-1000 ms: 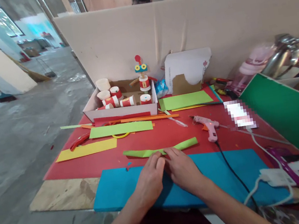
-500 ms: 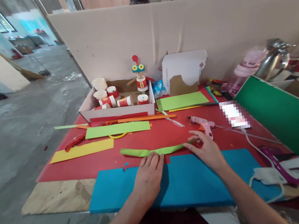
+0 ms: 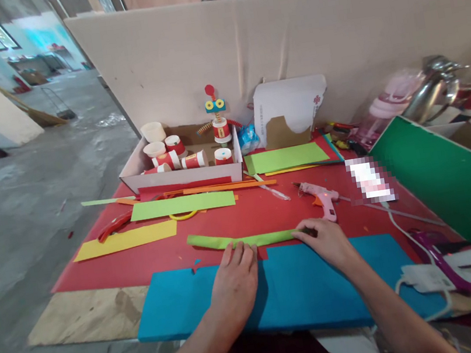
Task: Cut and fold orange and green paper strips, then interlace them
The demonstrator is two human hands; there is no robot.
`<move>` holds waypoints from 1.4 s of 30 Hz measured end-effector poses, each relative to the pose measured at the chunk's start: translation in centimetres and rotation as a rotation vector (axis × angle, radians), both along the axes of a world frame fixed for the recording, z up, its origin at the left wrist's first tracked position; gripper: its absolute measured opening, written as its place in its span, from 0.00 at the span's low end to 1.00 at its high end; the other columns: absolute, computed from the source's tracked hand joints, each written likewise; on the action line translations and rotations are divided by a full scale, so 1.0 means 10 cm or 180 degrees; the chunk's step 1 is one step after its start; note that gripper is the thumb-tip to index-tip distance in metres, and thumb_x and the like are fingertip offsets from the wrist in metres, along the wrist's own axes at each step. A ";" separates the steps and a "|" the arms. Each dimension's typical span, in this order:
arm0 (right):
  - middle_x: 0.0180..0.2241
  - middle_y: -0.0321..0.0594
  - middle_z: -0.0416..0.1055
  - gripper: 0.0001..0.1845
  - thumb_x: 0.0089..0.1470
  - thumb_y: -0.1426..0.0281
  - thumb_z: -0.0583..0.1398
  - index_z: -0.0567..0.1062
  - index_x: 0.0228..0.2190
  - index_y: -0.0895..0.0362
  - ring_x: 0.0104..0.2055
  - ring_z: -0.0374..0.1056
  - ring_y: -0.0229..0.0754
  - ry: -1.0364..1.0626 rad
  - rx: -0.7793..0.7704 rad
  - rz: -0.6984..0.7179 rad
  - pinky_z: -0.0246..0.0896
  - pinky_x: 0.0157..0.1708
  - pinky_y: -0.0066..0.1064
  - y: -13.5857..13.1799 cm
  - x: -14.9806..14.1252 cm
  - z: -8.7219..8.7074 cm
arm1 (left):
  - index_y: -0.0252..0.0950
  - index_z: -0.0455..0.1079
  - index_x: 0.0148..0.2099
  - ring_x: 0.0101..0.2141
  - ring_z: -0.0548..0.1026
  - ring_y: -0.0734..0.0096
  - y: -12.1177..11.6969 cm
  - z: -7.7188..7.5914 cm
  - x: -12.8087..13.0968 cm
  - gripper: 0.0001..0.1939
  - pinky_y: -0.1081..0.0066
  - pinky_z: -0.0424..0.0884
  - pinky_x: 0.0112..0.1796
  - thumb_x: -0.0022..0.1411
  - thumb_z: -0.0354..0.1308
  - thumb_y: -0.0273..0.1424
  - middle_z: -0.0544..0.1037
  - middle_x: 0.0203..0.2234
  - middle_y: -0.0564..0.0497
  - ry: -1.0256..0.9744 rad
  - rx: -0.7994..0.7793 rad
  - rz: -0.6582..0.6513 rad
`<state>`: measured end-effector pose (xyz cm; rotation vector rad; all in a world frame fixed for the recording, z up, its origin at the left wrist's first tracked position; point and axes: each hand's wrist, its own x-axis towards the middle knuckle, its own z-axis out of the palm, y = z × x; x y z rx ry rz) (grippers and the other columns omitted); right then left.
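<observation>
A narrow folded green paper strip (image 3: pixel 266 238) lies crosswise on the red table covering in front of me. My left hand (image 3: pixel 235 274) holds the strip near its middle, fingers close together and fingertips on the paper. My right hand (image 3: pixel 327 242) pinches the strip's right end between thumb and fingers, which partly hide that end. Just beyond the right hand rests a pink hot glue gun (image 3: pixel 321 196), its nozzle pointing to the upper left. A blue board (image 3: pixel 183 302) sits under my wrists.
Flat green paper (image 3: pixel 182 205), yellow paper (image 3: pixel 125 240) and red-handled scissors (image 3: pixel 114 225) lie to the left. A box (image 3: pixel 183 178) holds paper cups and a cup figure (image 3: pixel 220 128). A blurred phone (image 3: pixel 369 180), cables and a green panel (image 3: pixel 449 186) are right.
My right hand's raised, spread fingers have come down and closed on the strip's right end. My left hand stays on the strip. The view has shifted slightly.
</observation>
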<state>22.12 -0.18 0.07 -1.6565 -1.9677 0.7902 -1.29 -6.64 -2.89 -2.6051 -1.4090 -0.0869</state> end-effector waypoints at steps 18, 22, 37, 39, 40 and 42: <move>0.21 0.35 0.69 0.10 0.53 0.63 0.55 0.66 0.22 0.53 0.23 0.63 0.40 -0.0590 0.0129 -0.0236 0.50 0.24 0.30 0.02 -0.03 -0.14 | 0.35 0.57 0.65 0.54 0.67 0.56 -0.01 0.04 0.06 0.27 0.60 0.64 0.50 0.65 0.43 0.22 0.69 0.57 0.45 0.0036 -0.0271 0.0137; 0.21 0.35 0.68 0.09 0.53 0.64 0.56 0.64 0.23 0.53 0.24 0.63 0.40 -0.0693 0.0186 -0.0290 0.50 0.26 0.30 0.01 -0.04 -0.18 | 0.34 0.56 0.66 0.52 0.68 0.56 0.02 0.09 0.06 0.27 0.60 0.65 0.50 0.65 0.45 0.23 0.71 0.55 0.45 0.0042 -0.0372 0.0115; 0.24 0.37 0.73 0.03 0.54 0.66 0.55 0.66 0.32 0.52 0.26 0.70 0.44 -0.0752 0.0581 -0.0545 0.51 0.24 0.30 -0.03 -0.06 -0.26 | 0.36 0.57 0.65 0.49 0.67 0.58 0.05 0.15 0.06 0.28 0.52 0.60 0.54 0.64 0.43 0.21 0.72 0.51 0.43 -0.0116 -0.0434 0.0167; 0.24 0.38 0.74 0.05 0.55 0.64 0.55 0.66 0.31 0.52 0.26 0.70 0.44 -0.0641 0.0605 -0.0589 0.53 0.25 0.31 -0.02 -0.04 -0.26 | 0.36 0.57 0.65 0.47 0.68 0.58 0.05 0.16 0.06 0.28 0.52 0.60 0.53 0.63 0.43 0.21 0.72 0.50 0.44 -0.0122 -0.0436 0.0170; 0.24 0.38 0.74 0.05 0.55 0.64 0.55 0.67 0.30 0.52 0.26 0.70 0.44 -0.0557 0.0582 -0.0614 0.54 0.25 0.31 -0.01 -0.03 -0.25 | 0.36 0.57 0.65 0.47 0.68 0.59 0.05 0.16 0.06 0.28 0.52 0.60 0.53 0.63 0.44 0.21 0.72 0.50 0.44 -0.0115 -0.0445 0.0172; 0.24 0.37 0.74 0.08 0.54 0.62 0.56 0.67 0.29 0.52 0.27 0.70 0.44 -0.0407 0.0457 -0.0649 0.57 0.26 0.31 -0.01 -0.02 -0.22 | 0.37 0.57 0.64 0.47 0.68 0.58 0.05 0.16 0.06 0.27 0.53 0.60 0.53 0.64 0.45 0.22 0.72 0.50 0.44 -0.0097 -0.0467 0.0171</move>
